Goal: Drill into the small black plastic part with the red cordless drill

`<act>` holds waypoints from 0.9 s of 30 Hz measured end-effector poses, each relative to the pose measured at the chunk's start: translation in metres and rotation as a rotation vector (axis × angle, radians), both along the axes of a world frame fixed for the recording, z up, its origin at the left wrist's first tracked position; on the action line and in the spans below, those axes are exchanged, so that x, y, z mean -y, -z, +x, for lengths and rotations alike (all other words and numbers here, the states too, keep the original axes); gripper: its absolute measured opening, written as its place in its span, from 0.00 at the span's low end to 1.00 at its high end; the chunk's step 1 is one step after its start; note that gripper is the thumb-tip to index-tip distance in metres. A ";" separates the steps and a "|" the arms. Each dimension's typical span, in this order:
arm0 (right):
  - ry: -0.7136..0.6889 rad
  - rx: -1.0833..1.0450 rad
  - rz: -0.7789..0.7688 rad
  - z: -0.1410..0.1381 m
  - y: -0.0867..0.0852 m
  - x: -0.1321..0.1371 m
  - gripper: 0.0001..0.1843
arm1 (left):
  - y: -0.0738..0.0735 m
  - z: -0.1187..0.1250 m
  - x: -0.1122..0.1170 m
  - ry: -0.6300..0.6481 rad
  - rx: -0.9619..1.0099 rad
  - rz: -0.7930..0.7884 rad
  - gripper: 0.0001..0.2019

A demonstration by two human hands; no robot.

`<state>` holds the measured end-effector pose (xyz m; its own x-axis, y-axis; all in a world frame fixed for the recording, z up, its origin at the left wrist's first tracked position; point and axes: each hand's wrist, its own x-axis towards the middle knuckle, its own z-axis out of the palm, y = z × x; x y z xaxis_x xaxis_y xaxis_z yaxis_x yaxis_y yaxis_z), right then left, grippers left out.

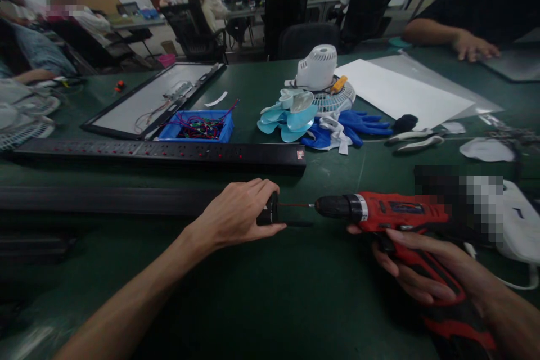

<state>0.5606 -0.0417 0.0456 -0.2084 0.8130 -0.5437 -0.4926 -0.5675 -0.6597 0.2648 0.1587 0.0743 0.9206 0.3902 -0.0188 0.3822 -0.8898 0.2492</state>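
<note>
My right hand [415, 270] is wrapped round the grip of a red and black cordless drill [396, 211], fingers near its trigger. The drill points left, and a thin reddish wire [295, 205] or shaft lies between its chuck and a black end piece [267, 211]. My left hand [240, 211] is closed over that end piece, at the right end of a long black strip [126, 201] lying on the table. The fingers hide part of the join. Behind it lies a black power strip [169, 154] with several red dots along it.
On the green table [261, 304] stand a blue bin [228, 126] of wires and a white fan body [318, 67]. Light-blue fan blades [291, 118], blue gloves [365, 122] and pliers [415, 139] lie close by. A co-worker's hand [475, 45] rests at the far right.
</note>
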 end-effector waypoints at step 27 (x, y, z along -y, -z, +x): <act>0.079 0.106 -0.063 -0.009 -0.001 0.001 0.16 | -0.004 0.003 -0.002 -0.031 -0.008 -0.065 0.26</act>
<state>0.5516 -0.0427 0.0464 -0.0842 0.7884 -0.6093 -0.4671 -0.5714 -0.6748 0.2676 0.1609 0.0782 0.9079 0.4159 -0.0522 0.4112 -0.8597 0.3032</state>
